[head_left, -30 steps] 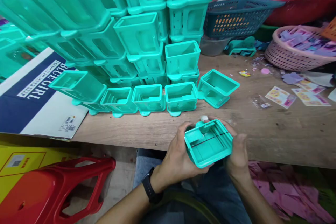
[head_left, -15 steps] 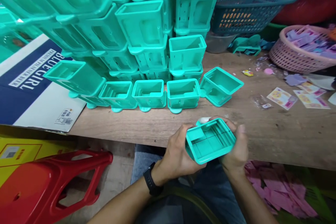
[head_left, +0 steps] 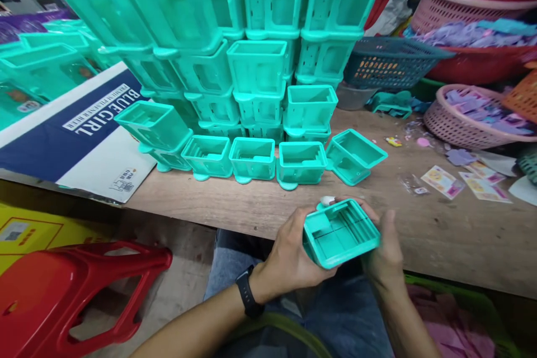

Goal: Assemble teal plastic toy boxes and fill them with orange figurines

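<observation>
Fingers of left hand clenched around left side of teal plastic box, thumb on near edge, black wristwatch on wrist. Box held over lap, just off near edge of wooden table, open side up and tilted toward camera, ribs and small inner compartment showing. Right hand grasping right side of same box, fingertips curled over far rim beside small white piece, thumb raised along right edge.

Far left, low: red plastic stool on floor, yellow carton behind it. Above, flattened cardboard box printed "BLUE GIRL" lying on table's left end. Centre: tall stack of teal boxes, with single row of same boxes along its foot, open sides up; one tipped box leaning at row's right end. Right of stack: dark blue basket; printed sticker cards scattered on tabletop; pink basket with purple pieces; red basin behind, at far right.
</observation>
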Tool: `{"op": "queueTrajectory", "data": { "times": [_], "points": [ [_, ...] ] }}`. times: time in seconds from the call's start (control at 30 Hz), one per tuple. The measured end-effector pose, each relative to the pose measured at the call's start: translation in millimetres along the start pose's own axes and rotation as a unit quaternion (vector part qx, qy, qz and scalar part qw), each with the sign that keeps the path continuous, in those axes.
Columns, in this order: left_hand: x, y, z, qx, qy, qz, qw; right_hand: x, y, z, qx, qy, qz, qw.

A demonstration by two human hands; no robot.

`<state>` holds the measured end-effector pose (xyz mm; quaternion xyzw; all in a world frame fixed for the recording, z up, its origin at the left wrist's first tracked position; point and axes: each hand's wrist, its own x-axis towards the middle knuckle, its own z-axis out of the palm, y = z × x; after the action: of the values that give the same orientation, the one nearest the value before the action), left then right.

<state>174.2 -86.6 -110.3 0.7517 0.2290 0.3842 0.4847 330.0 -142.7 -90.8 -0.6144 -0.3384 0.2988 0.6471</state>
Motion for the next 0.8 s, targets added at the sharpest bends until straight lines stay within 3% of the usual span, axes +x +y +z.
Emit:
{"op": "queueTrajectory", "data": {
  "times": [0.07, 0.17, 0.27, 0.33, 0.4, 0.47, 0.53, 0.63, 0.73, 0.8],
  "points": [
    [-1.5, 1.1, -2.5, 0.005, 0.000, 0.046, 0.999, -4.1, -10.1, -4.3, 0.028, -0.042, 0.003, 0.999],
    [3.9, 11.1, -14.3, 0.058, -0.046, 0.115, 0.991, -15.7, -23.6, -7.1, -0.028, 0.014, -0.086, 0.996],
    [13.0, 27.5, -27.3, 0.093, -0.090, 0.144, 0.981, -23.9, -31.8, -3.6, -0.161, 0.049, -0.184, 0.968],
    [16.8, 36.1, -30.8, 0.081, -0.068, 0.135, 0.985, -23.2, -30.4, 0.9, -0.183, 0.083, -0.172, 0.964],
    [18.4, 39.5, -29.1, 0.055, -0.026, 0.099, 0.993, -18.0, -22.3, 4.9, -0.099, 0.158, -0.117, 0.975],
    [19.7, 37.9, -24.3, 0.010, -0.018, 0.046, 0.999, -11.4, -10.6, 6.1, 0.007, 0.193, -0.062, 0.979],
    [21.7, 34.0, -19.0, -0.018, -0.040, 0.014, 0.999, -6.9, -2.0, 3.1, 0.047, 0.178, -0.034, 0.982],
    [25.6, 30.8, -13.0, 0.041, -0.041, 0.023, 0.998, -7.5, -6.7, -7.8, -0.014, 0.155, -0.036, 0.987],
    [28.8, 32.9, -8.6, 0.117, -0.048, 0.033, 0.991, -12.0, -30.5, -15.1, -0.146, 0.111, -0.132, 0.974],
    [30.0, 35.2, -5.4, 0.121, -0.051, 0.047, 0.990, -14.4, -46.1, -11.8, -0.260, 0.037, -0.208, 0.942]
  ]
}}
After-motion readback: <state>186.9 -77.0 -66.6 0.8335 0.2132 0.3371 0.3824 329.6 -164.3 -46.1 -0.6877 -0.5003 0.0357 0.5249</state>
